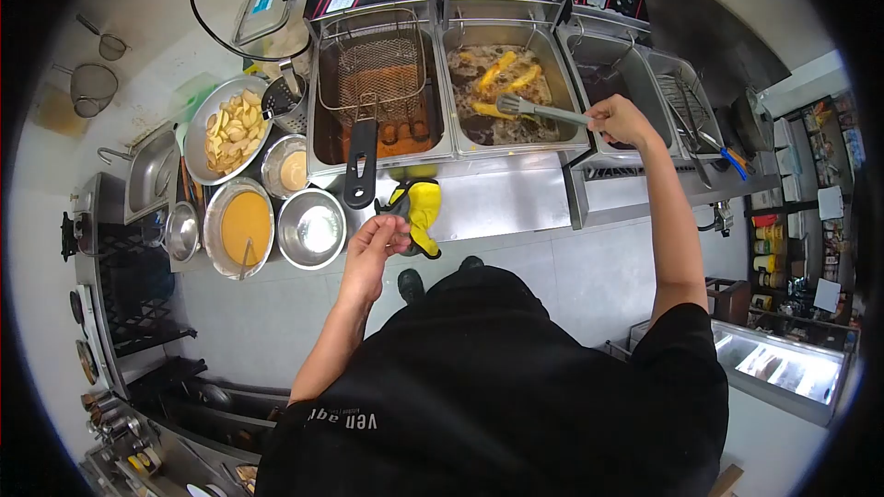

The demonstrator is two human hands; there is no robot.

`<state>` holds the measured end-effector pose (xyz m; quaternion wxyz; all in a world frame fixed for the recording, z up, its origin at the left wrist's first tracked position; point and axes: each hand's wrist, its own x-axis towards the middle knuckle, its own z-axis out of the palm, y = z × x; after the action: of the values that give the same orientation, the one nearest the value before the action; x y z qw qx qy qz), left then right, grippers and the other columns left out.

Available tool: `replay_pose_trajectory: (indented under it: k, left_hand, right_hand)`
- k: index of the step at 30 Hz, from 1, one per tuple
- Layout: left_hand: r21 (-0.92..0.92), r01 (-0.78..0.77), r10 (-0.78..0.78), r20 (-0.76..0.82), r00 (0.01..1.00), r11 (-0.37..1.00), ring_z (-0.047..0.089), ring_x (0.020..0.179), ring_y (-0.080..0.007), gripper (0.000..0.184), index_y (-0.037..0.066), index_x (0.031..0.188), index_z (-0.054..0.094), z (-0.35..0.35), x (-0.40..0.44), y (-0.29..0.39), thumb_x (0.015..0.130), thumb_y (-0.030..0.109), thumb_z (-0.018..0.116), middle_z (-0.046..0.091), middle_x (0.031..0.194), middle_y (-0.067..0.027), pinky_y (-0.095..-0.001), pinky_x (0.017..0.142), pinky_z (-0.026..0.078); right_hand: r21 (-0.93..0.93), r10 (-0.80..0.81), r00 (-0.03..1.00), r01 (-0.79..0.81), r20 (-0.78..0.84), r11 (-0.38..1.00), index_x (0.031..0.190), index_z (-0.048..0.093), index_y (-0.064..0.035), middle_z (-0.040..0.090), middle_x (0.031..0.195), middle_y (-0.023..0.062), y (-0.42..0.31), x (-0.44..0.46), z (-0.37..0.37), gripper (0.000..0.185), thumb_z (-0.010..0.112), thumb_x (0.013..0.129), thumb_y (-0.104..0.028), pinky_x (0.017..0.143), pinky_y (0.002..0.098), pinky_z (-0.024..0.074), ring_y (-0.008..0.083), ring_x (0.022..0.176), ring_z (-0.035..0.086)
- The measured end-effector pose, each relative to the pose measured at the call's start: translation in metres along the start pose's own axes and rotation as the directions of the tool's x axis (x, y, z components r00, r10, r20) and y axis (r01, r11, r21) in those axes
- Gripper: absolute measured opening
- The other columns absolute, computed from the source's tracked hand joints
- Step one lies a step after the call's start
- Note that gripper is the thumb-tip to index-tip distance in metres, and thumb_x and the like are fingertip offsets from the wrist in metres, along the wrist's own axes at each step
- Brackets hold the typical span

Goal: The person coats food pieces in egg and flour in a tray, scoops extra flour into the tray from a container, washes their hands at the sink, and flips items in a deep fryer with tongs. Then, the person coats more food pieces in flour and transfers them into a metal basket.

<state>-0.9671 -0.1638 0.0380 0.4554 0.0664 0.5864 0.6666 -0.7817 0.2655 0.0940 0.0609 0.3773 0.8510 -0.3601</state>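
Note:
My right hand (pixel 619 121) grips a pair of grey tongs (pixel 552 111), reaching over the middle fryer (pixel 569 135). The tongs' tips are at a golden battered piece (pixel 488 110) in the bubbling oil; whether they pinch it I cannot tell. More golden pieces (pixel 525 77) float behind it. My left hand (pixel 378 244) hovers before the counter edge, fingertips drawn together, nothing visible in them. Right beside it lies a yellow and black glove (pixel 424 209). Above that hand sticks out the black handle (pixel 361 162) of a wire frying basket (pixel 373 69), over the left fryer.
On the left stand a bowl of potato wedges (pixel 237 129), a bowl of orange batter (pixel 241 232) with a utensil, and a shiny metal bowl (pixel 312 228). A right fryer (pixel 603 69) holds dark oil. Blue-handled tongs (pixel 732 161) lie in a rack beyond.

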Motion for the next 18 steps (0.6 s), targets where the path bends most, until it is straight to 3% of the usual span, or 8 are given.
replay_pose_trajectory:
  k: [1,3,13,18]
  left_hand:
    - [-0.001,-0.002,0.002,0.001,1.000,1.000,0.058,0.075,-0.0138,0.018,0.005,0.095,0.058,-0.001,0.000,0.000,0.091,0.022,0.051,0.062,0.089,-0.0071,-0.0293,0.072,0.047]
    - [-0.021,-0.009,0.009,0.003,1.000,1.000,0.058,0.075,-0.0137,0.018,0.005,0.095,0.058,-0.002,0.000,0.000,0.091,0.022,0.051,0.062,0.089,-0.0066,-0.0293,0.072,0.047]
    - [-0.044,-0.031,0.031,-0.018,0.999,0.999,0.057,0.074,-0.0118,0.019,0.005,0.095,0.059,-0.007,-0.003,0.001,0.092,0.021,0.050,0.062,0.088,-0.0048,-0.0267,0.071,0.046]
    - [-0.044,-0.022,0.020,-0.040,0.999,0.999,0.057,0.075,-0.0124,0.018,0.005,0.094,0.059,-0.010,-0.003,0.000,0.091,0.021,0.051,0.062,0.088,-0.0050,-0.0279,0.073,0.046]
  right_hand:
    - [-0.002,-0.001,1.000,0.001,-0.002,1.000,0.092,0.066,0.0019,0.062,0.065,0.0053,-0.001,0.004,-0.004,0.019,0.066,0.074,-0.005,0.044,0.0246,0.0443,0.0098,0.047,0.054]
    - [0.210,0.094,0.993,-0.106,0.064,0.972,0.090,0.066,0.0006,0.062,0.066,0.0035,-0.008,0.008,-0.012,0.015,0.064,0.076,-0.005,0.044,0.0227,0.0438,0.0087,0.047,0.053]
    - [0.305,0.140,0.983,-0.171,0.120,0.937,0.089,0.065,-0.0014,0.065,0.072,0.0054,-0.025,0.076,-0.034,0.012,0.062,0.078,-0.006,0.042,0.0227,0.0473,0.0093,0.049,0.055]
    - [0.349,0.190,0.977,-0.213,0.099,0.913,0.090,0.063,0.0015,0.064,0.074,0.0107,-0.019,0.114,-0.028,0.013,0.060,0.078,-0.003,0.040,0.0267,0.0478,0.0143,0.049,0.056]
